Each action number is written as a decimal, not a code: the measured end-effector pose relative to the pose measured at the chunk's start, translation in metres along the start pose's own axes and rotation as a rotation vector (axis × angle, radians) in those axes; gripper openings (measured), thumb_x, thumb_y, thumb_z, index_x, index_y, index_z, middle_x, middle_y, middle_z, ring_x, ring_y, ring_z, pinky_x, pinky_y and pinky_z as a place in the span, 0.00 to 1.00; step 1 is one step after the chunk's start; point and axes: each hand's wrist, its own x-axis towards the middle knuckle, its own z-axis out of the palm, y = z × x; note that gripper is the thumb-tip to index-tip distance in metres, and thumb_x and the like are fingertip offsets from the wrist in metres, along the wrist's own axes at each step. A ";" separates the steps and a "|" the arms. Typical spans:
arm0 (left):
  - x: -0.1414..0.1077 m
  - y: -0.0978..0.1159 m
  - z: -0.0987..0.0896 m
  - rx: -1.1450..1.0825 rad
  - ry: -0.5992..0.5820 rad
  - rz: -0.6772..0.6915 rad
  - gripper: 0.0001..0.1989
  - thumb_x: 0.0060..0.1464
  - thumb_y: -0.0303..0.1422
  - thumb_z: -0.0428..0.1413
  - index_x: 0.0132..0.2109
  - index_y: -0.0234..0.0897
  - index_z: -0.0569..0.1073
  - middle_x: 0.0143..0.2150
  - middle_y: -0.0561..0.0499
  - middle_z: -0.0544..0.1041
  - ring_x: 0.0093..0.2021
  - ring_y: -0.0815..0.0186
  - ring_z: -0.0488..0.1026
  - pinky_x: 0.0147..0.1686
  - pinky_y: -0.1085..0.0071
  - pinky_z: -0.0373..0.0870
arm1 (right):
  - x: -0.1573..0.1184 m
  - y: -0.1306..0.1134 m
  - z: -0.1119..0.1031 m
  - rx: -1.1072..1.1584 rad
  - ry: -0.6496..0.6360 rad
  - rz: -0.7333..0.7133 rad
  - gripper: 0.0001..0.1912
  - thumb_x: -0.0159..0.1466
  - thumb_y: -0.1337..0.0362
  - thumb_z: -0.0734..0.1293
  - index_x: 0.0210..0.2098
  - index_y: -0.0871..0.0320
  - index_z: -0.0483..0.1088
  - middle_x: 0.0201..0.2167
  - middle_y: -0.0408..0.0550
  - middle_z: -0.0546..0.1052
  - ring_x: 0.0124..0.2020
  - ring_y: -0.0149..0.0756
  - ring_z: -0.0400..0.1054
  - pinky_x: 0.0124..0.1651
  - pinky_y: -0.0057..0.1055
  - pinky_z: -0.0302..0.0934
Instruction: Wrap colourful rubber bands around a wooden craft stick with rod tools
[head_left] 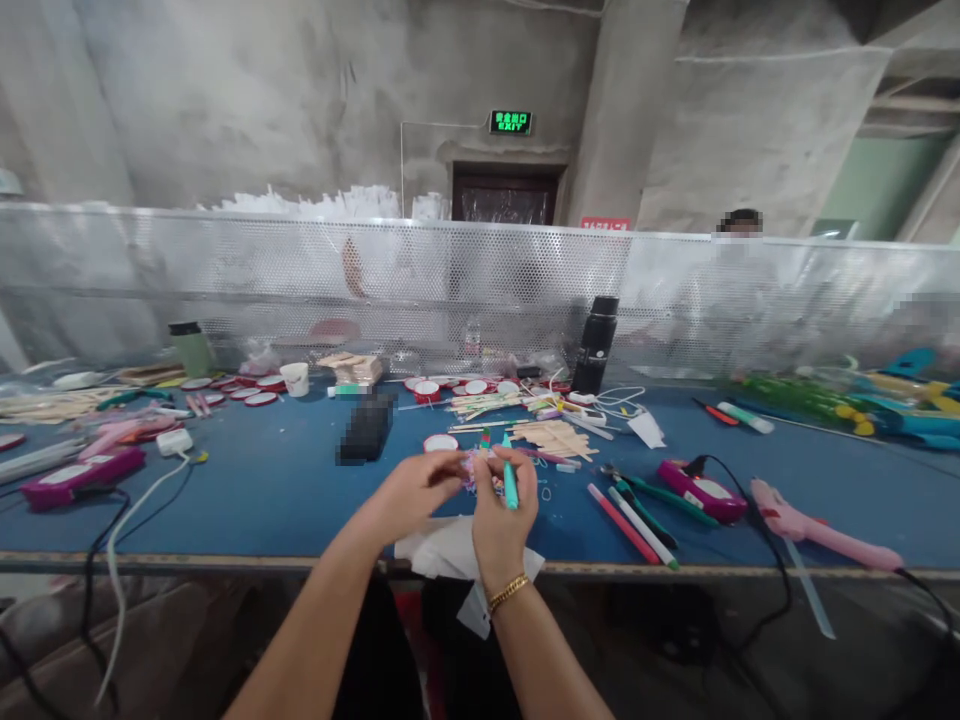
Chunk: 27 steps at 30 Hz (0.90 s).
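Note:
My right hand (508, 500), with a gold chain bracelet at the wrist, is closed around a teal marker (511, 485). My left hand (420, 492) reaches in from the left, its fingers bent together at a small multicoloured item (471, 470) between the two hands. What exactly its fingertips grip is too small to make out. A small strip with red and green (485, 438) stands up just beyond my fingertips. White paper (435, 548) lies at the table edge below my hands.
The blue table (255, 480) holds a black phone-like object (366, 428), wooden sticks (553, 438), a black bottle (596, 345), markers (626, 525), pliers (660, 495), a pink glue gun (817, 525) and cables. A perforated screen (300, 270) stands behind; a person (731, 290) is beyond it.

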 end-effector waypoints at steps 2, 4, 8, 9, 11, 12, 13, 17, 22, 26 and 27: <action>0.005 -0.010 -0.037 0.212 0.109 0.011 0.20 0.64 0.37 0.53 0.59 0.42 0.81 0.54 0.46 0.86 0.53 0.55 0.80 0.59 0.60 0.73 | -0.001 -0.001 -0.002 0.009 -0.026 0.006 0.11 0.67 0.55 0.71 0.43 0.55 0.72 0.35 0.43 0.78 0.35 0.34 0.74 0.43 0.33 0.71; 0.013 -0.026 -0.078 0.508 0.173 -0.047 0.26 0.68 0.36 0.47 0.69 0.44 0.73 0.57 0.48 0.85 0.60 0.52 0.76 0.65 0.54 0.66 | -0.002 -0.003 -0.003 -0.008 -0.053 -0.032 0.09 0.68 0.57 0.71 0.42 0.55 0.72 0.35 0.43 0.77 0.35 0.33 0.74 0.45 0.33 0.71; 0.034 -0.065 -0.132 0.859 0.097 -0.303 0.32 0.67 0.32 0.43 0.75 0.45 0.64 0.61 0.51 0.83 0.65 0.50 0.71 0.67 0.52 0.63 | -0.005 -0.008 -0.005 -0.047 -0.062 -0.113 0.07 0.69 0.59 0.71 0.44 0.54 0.74 0.36 0.44 0.78 0.36 0.34 0.75 0.46 0.34 0.71; 0.038 -0.073 -0.137 0.876 0.077 -0.321 0.32 0.66 0.32 0.43 0.75 0.46 0.65 0.61 0.51 0.83 0.66 0.49 0.70 0.67 0.51 0.63 | -0.005 -0.009 -0.005 -0.052 -0.056 -0.132 0.06 0.69 0.60 0.71 0.43 0.54 0.74 0.35 0.43 0.78 0.36 0.34 0.75 0.45 0.34 0.72; 0.043 -0.086 -0.140 0.887 0.040 -0.331 0.32 0.65 0.31 0.44 0.73 0.47 0.68 0.59 0.51 0.85 0.66 0.49 0.71 0.67 0.48 0.63 | -0.006 -0.010 -0.005 -0.060 -0.050 -0.167 0.04 0.69 0.61 0.71 0.42 0.54 0.74 0.34 0.43 0.78 0.36 0.34 0.75 0.46 0.34 0.72; 0.045 -0.091 -0.140 0.890 0.024 -0.332 0.31 0.64 0.31 0.45 0.72 0.48 0.70 0.57 0.51 0.86 0.65 0.49 0.72 0.67 0.48 0.62 | -0.006 -0.011 -0.005 -0.066 -0.054 -0.174 0.04 0.69 0.62 0.71 0.42 0.54 0.74 0.34 0.43 0.78 0.35 0.34 0.75 0.44 0.34 0.72; 0.046 -0.095 -0.140 0.892 0.016 -0.333 0.31 0.63 0.31 0.46 0.71 0.48 0.70 0.56 0.50 0.86 0.65 0.49 0.72 0.67 0.48 0.62 | -0.006 -0.012 -0.005 -0.074 -0.061 -0.181 0.04 0.69 0.62 0.71 0.43 0.54 0.74 0.34 0.43 0.78 0.35 0.34 0.75 0.43 0.33 0.72; 0.048 -0.103 -0.143 0.897 0.027 -0.344 0.34 0.64 0.32 0.44 0.75 0.52 0.64 0.63 0.52 0.82 0.70 0.48 0.67 0.67 0.42 0.60 | -0.005 -0.017 -0.008 -0.122 -0.065 -0.218 0.02 0.69 0.64 0.71 0.42 0.53 0.74 0.34 0.42 0.79 0.34 0.34 0.75 0.41 0.33 0.71; 0.050 -0.109 -0.146 0.893 -0.039 -0.384 0.34 0.64 0.31 0.44 0.74 0.51 0.64 0.63 0.53 0.82 0.70 0.48 0.68 0.69 0.42 0.58 | -0.006 -0.019 -0.010 -0.158 -0.071 -0.233 0.02 0.69 0.65 0.71 0.41 0.52 0.75 0.34 0.43 0.79 0.35 0.35 0.76 0.39 0.32 0.70; 0.050 -0.113 -0.150 0.901 0.049 -0.361 0.35 0.65 0.31 0.43 0.78 0.49 0.58 0.69 0.51 0.77 0.72 0.47 0.65 0.68 0.44 0.61 | -0.007 -0.019 -0.011 -0.181 -0.081 -0.227 0.02 0.69 0.64 0.71 0.41 0.53 0.75 0.33 0.43 0.80 0.33 0.36 0.76 0.35 0.31 0.68; 0.050 -0.114 -0.151 0.907 0.072 -0.359 0.35 0.66 0.31 0.43 0.78 0.49 0.55 0.69 0.51 0.77 0.72 0.47 0.64 0.68 0.44 0.61 | -0.007 -0.019 -0.012 -0.186 -0.085 -0.228 0.02 0.69 0.64 0.71 0.41 0.53 0.75 0.33 0.43 0.80 0.33 0.36 0.76 0.35 0.31 0.68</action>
